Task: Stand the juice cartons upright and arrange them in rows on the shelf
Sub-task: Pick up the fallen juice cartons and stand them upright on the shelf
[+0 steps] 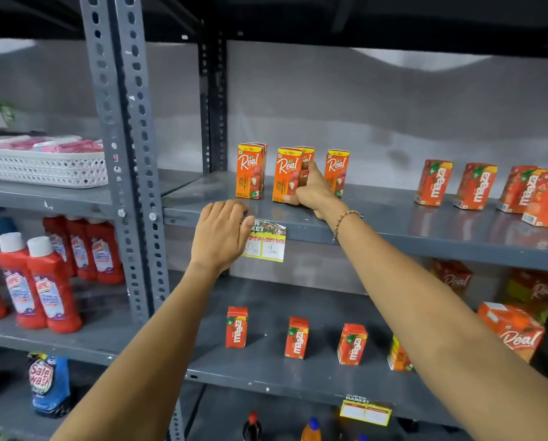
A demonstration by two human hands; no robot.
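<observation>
From the head camera, looking at the grey shelf [393, 218], the right hand [311, 190] is wrapped around the middle orange carton [288, 173]; the thumb is at the bottom front and the fingers go round its right side, so the hand is holding that carton; the carton stands up straight near the front edge. Another orange carton [307, 154] peeks out just behind it. A left orange carton [249, 171] stands with one more close behind it, and a right orange carton [337, 171] stands alone, just beside the hand.

The left hand [221, 233] lies flat on the front lip of the shelf, fingers together, holding nothing; it partly covers a price tag [271, 241].

Farther right, the red cartons [476, 186] lean back and are not in neat rows yet; more red cartons [296, 337] stand well apart on the lower shelf [266, 374].

What could go wrong, I think: the cartons are tall and thin; if the hand slides the middle one quickly it may bump the one behind or the one beside the knuckles and tip it; it also sits close to the edge, so a pull forward could drop it.
</observation>
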